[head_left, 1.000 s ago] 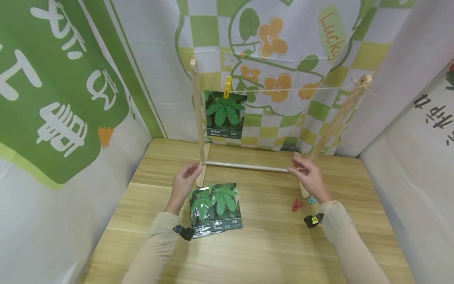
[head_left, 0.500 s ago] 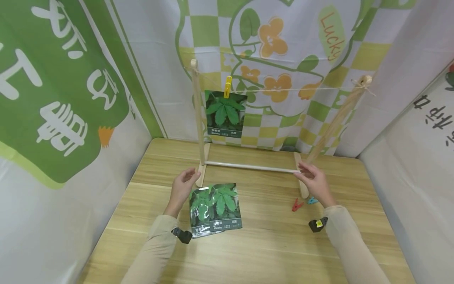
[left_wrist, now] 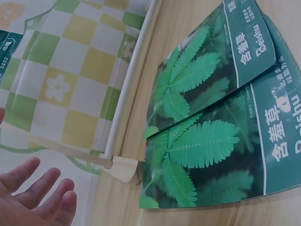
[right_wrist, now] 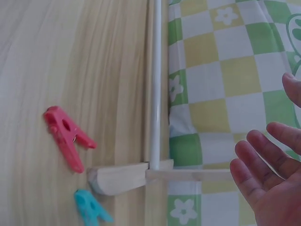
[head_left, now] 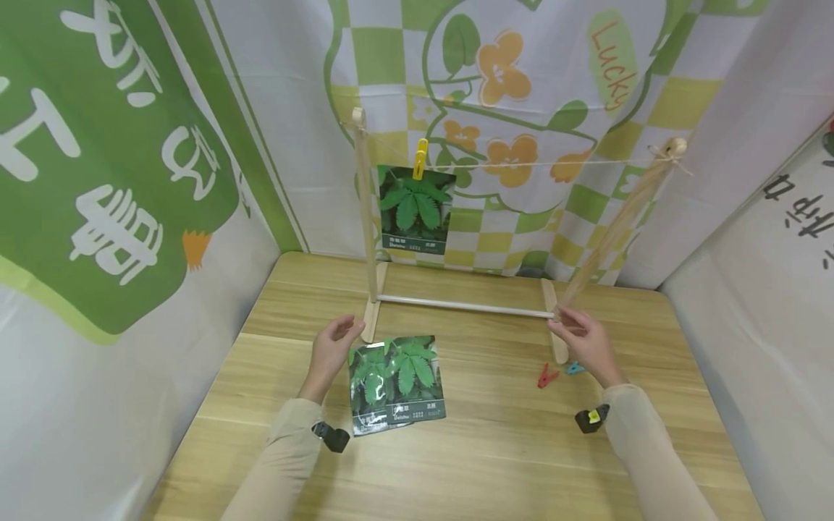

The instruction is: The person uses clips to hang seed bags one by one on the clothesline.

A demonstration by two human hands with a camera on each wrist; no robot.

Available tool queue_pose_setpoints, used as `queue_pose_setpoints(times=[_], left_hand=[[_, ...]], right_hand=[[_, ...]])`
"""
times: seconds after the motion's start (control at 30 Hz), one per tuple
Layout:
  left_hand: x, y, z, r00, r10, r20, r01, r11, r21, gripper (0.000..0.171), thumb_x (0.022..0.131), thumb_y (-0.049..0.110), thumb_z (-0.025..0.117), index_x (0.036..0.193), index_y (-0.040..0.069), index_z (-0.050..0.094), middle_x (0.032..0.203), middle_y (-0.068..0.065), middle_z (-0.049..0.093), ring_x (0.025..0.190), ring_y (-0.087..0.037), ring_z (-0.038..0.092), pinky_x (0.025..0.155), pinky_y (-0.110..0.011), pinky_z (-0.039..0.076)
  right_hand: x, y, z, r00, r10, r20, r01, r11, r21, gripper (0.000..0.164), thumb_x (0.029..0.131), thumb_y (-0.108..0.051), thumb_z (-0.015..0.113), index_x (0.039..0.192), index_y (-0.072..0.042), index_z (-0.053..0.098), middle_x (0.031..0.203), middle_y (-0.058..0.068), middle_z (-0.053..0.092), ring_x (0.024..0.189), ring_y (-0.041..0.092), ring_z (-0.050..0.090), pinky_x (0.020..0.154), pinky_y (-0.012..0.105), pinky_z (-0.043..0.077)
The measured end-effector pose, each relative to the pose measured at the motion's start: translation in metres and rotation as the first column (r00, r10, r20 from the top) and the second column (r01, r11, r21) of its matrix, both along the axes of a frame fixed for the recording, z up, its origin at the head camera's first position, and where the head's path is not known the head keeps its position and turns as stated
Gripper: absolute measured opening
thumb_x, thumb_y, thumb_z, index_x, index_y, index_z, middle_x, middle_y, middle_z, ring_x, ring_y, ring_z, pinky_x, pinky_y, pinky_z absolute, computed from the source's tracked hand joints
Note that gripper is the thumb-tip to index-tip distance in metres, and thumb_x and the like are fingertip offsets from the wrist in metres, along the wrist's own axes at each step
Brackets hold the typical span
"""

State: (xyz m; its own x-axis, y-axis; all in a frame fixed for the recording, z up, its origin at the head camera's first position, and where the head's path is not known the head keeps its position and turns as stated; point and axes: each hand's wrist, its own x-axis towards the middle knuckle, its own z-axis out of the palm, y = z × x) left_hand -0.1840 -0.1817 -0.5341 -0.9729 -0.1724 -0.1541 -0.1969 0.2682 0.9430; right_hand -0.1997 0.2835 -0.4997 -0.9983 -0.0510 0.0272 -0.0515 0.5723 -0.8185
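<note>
My left hand (head_left: pixel 332 354) hovers with loosely bent fingers beside the left foot of a wooden stand (head_left: pixel 371 318), holding nothing. My right hand (head_left: pixel 589 347) hangs in the same relaxed way near the stand's right foot (head_left: pixel 557 340); the right wrist view shows its spread fingers (right_wrist: pixel 265 162) with nothing in them. Two leaf-printed seed packets (head_left: pixel 415 380) lie overlapping on the table, right of my left hand. A third seed packet (head_left: pixel 417 210) hangs from the stand's string (head_left: pixel 521 166), clipped by a yellow clothespin (head_left: pixel 420 159).
A red clothespin (head_left: pixel 546 376) and a blue clothespin (head_left: pixel 575 367) lie below my right hand. A white rod (head_left: pixel 462 306) joins the stand's feet low over the wooden table (head_left: pixel 495 449). Patterned curtain (head_left: pixel 508 239) hangs behind, with cloth walls at both sides.
My right hand has moved right and a little nearer to me. The left hand has drawn back slightly from the stand's left post. Packets and clothespins stay where they were.
</note>
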Motion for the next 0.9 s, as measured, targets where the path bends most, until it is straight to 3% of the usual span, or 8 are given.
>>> queue_pose_setpoints(times=[0.07,0.17,0.47,0.9], left_hand=[[0.0,0.0,-0.001,1.0,0.002,0.011,-0.002,1.0,-0.004,0.06,0.093,0.042,0.063,0.138,0.004,0.05,0.142,-0.019,0.051,0.131,-0.036,0.049,0.111,-0.048,0.04],[0.0,-0.001,-0.004,0.999,0.005,0.038,-0.004,1.0,-0.01,0.061,0.093,0.044,0.062,0.138,0.005,0.049,0.143,-0.019,0.05,0.132,-0.036,0.048,0.111,-0.049,0.039],[-0.001,-0.005,-0.019,0.997,0.012,0.081,-0.01,1.0,-0.022,0.064,0.093,0.045,0.062,0.139,0.004,0.048,0.144,-0.019,0.049,0.133,-0.037,0.046,0.112,-0.051,0.038],[0.005,-0.008,-0.034,0.993,-0.004,0.115,0.011,0.998,-0.062,0.067,0.091,0.045,0.064,0.142,0.007,0.044,0.147,-0.017,0.046,0.134,-0.037,0.044,0.11,-0.052,0.039]], right_hand=[[0.0,0.003,-0.002,1.0,-0.009,0.014,0.009,1.0,0.005,0.058,0.097,-0.035,0.06,0.143,-0.003,0.046,0.135,0.024,0.054,0.121,0.038,0.055,0.098,0.031,0.049],[0.001,0.007,-0.006,1.0,-0.018,0.023,0.018,1.0,0.012,0.058,0.097,-0.034,0.06,0.143,-0.001,0.045,0.135,0.026,0.054,0.121,0.04,0.055,0.101,0.053,0.046],[0.002,0.019,-0.017,0.999,-0.012,0.048,0.01,0.999,0.032,0.06,0.098,-0.036,0.058,0.142,0.002,0.044,0.14,0.028,0.049,0.124,0.045,0.049,0.102,0.058,0.043],[0.006,0.03,-0.034,0.998,-0.021,0.065,0.016,0.996,0.082,0.063,0.098,-0.038,0.057,0.14,0.007,0.043,0.139,0.03,0.049,0.124,0.044,0.049,0.102,0.056,0.045]])
